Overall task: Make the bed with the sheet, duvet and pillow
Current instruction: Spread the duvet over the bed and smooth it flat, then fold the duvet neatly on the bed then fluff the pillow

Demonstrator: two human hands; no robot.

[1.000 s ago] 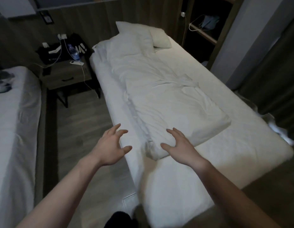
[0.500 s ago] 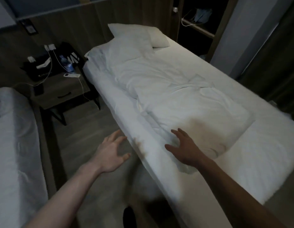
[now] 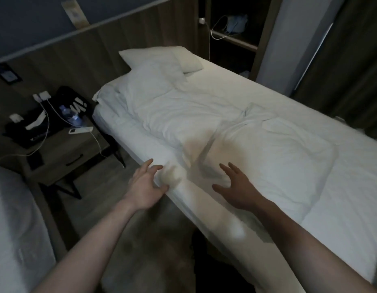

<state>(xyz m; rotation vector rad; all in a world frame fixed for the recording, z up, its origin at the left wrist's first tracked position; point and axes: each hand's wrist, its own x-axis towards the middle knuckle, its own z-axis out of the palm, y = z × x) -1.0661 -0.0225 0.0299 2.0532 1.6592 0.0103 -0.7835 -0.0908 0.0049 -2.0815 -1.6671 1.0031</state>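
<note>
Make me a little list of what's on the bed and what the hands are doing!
bed: long white mattress under a smooth white sheet
duvet: bunched white fabric duvet, folded into a strip down the middle, not spread
pillow: plump white pillow at the far end, against the wooden headboard, partly under the duvet
left hand: fingers spread, at the near edge of the mattress, no grip on anything
right hand: fingers spread, over the duvet's near edge, contact unclear
beside bed: wooden nightstand with a clear plastic water bottle

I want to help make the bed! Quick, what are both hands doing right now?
Left hand: open, fingers spread at the near edge of the white sheeted mattress, holding nothing.
Right hand: open, fingers spread over the folded white duvet, holding nothing.
</note>
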